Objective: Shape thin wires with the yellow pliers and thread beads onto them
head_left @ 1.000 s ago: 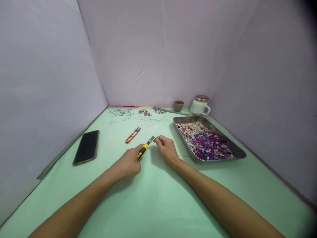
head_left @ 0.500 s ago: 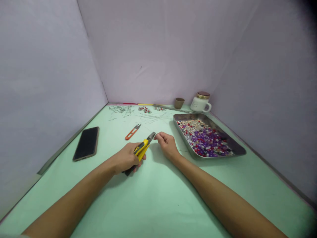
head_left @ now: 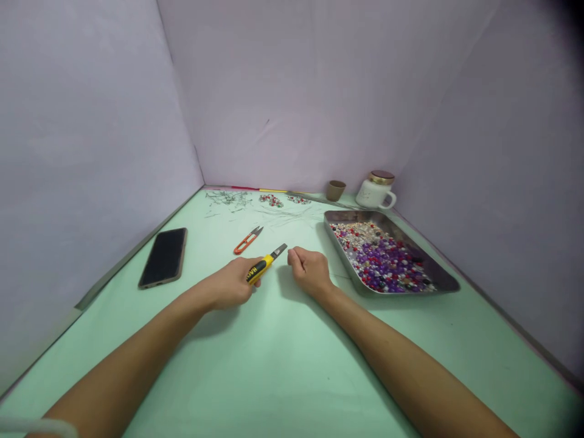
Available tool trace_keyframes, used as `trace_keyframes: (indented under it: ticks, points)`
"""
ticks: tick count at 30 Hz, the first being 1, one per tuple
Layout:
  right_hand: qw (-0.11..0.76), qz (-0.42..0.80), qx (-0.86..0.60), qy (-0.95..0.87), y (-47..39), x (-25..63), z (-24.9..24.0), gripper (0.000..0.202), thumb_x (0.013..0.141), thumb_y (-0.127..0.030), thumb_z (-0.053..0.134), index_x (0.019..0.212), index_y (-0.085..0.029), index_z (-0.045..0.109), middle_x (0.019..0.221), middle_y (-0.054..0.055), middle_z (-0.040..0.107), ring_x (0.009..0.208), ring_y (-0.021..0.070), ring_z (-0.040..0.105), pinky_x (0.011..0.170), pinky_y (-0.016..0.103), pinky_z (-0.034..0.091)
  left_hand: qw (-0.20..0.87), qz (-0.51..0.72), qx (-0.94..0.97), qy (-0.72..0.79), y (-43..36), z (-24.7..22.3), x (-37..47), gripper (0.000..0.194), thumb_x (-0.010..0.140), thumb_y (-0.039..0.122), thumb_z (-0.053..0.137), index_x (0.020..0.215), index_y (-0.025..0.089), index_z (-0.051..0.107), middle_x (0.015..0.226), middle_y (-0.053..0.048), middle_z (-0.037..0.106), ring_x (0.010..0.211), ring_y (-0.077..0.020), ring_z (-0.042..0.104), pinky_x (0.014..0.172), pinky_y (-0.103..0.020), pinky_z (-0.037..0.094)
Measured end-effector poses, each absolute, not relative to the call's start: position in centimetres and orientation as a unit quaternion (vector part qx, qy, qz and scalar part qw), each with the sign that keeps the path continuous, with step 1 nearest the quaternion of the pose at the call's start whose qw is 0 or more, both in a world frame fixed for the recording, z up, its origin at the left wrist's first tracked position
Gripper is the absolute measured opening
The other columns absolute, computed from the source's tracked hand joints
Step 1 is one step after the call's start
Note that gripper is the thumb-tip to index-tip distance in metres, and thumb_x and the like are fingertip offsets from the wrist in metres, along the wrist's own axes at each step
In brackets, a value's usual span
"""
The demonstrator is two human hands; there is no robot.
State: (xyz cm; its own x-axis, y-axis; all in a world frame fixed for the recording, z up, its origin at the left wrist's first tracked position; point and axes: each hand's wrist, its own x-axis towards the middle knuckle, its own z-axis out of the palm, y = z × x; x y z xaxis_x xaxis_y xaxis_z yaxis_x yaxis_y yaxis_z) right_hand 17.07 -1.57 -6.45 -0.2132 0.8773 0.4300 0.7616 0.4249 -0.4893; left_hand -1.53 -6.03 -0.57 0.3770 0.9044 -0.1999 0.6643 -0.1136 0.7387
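1. Two bare hands work over a pale green tabletop (head_left: 283, 371), near each other at its middle.
2. The left hand (head_left: 235, 283) is wrapped around yellow-and-black pliers (head_left: 262, 269), whose metal tip points away and toward the other hand, just short of it. The pliers are seen edge-on, so how far their jaws are parted cannot be told.
3. The right hand (head_left: 312, 267) is curled closed, thumb against the bent fingers; whether something thin is pinched there cannot be told.
4. Beyond the pliers lie orange-handled snips (head_left: 247, 241), blades pointing away.
5. On the person's right, a metal tray (head_left: 429, 261) holds loose beads (head_left: 387, 261), many purple, others red, white and dark.
6. A dark-screened phone (head_left: 163, 258) lies to the left.
7. Along the back are wire pieces (head_left: 228, 199), two beaded clusters (head_left: 271, 201), a brown cup (head_left: 336, 191) and a lidded white mug (head_left: 373, 194).
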Motion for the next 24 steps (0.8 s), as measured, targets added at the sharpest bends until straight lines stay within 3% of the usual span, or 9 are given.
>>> trace_keyframes:
  ticks: [3,6,10,14,17,21,24]
  points:
    - [0.299,0.063,-0.548,-0.779,-1.4,16.9,-6.5,0.037,0.085,-0.034,0.032,0.060,-0.020,0.056,0.054,0.002,0.057,0.051,0.0135,0.048,0.051,0.025,0.023,0.261,0.146,0.754,0.584,-6.4,-1.2,-1.1,0.045,0.052,0.005,0.048,0.093,0.023,0.054,0.072,-0.004,0.055,0.067,-0.0228,0.053,0.059,-0.029,0.035]
    - [0.278,0.056,-0.560,-0.779,-1.2,16.7,-6.5,0.037,0.085,-0.035,0.032,0.062,-0.020,0.057,0.056,0.003,0.059,0.051,0.0138,0.048,0.051,0.026,0.021,0.166,0.104,0.750,0.632,-7.1,-1.6,0.0,0.068,0.054,0.005,0.049,0.119,0.023,0.041,0.088,-0.011,0.056,0.073,-0.0284,0.055,0.062,-0.033,0.034]
    - [0.285,0.070,-0.563,-0.773,-1.1,16.8,-6.6,0.036,0.085,-0.034,0.033,0.065,-0.020,0.058,0.059,0.003,0.060,0.054,0.0143,0.049,0.052,0.026,0.022,0.137,0.090,0.748,0.643,-7.5,-1.5,0.8,0.072,0.056,0.005,0.047,0.125,0.019,0.034,0.096,-0.015,0.053,0.079,-0.0305,0.054,0.064,-0.033,0.034]
    - [0.302,0.079,-0.548,-0.776,-1.1,17.1,-6.6,0.035,0.086,-0.032,0.032,0.066,-0.020,0.058,0.059,0.002,0.059,0.055,0.0138,0.050,0.053,0.025,0.024,0.247,0.145,0.750,0.596,-6.9,-1.3,0.0,0.047,0.055,0.005,0.046,0.100,0.021,0.050,0.074,-0.004,0.055,0.067,-0.0210,0.053,0.057,-0.027,0.035]
    - [0.315,0.068,-0.534,-0.781,-1.2,17.3,-6.5,0.036,0.087,-0.031,0.029,0.066,-0.020,0.056,0.056,0.000,0.057,0.055,0.0132,0.050,0.053,0.023,0.026,0.396,0.166,0.720,0.546,-6.6,-0.9,-0.5,0.027,0.054,0.005,0.044,0.076,0.019,0.049,0.063,0.001,0.050,0.055,-0.0140,0.049,0.048,-0.023,0.035]
    - [0.341,0.058,-0.521,-0.781,-1.4,17.5,-6.4,0.037,0.087,-0.030,0.026,0.064,-0.019,0.053,0.053,0.000,0.053,0.052,0.0125,0.049,0.053,0.022,0.028,0.582,0.178,0.621,0.493,-6.6,-0.5,-0.6,0.027,0.055,0.007,0.042,0.079,0.016,0.049,0.060,0.000,0.051,0.047,-0.0119,0.049,0.041,-0.023,0.038]
    - [0.367,0.051,-0.514,-0.774,-1.5,17.5,-6.4,0.038,0.087,-0.030,0.026,0.063,-0.019,0.052,0.052,0.000,0.052,0.051,0.0120,0.048,0.053,0.022,0.029,0.675,0.227,0.559,0.425,-6.8,-0.6,-0.4,0.027,0.055,0.007,0.044,0.081,0.015,0.049,0.075,-0.004,0.054,0.055,-0.0122,0.052,0.041,-0.023,0.041]
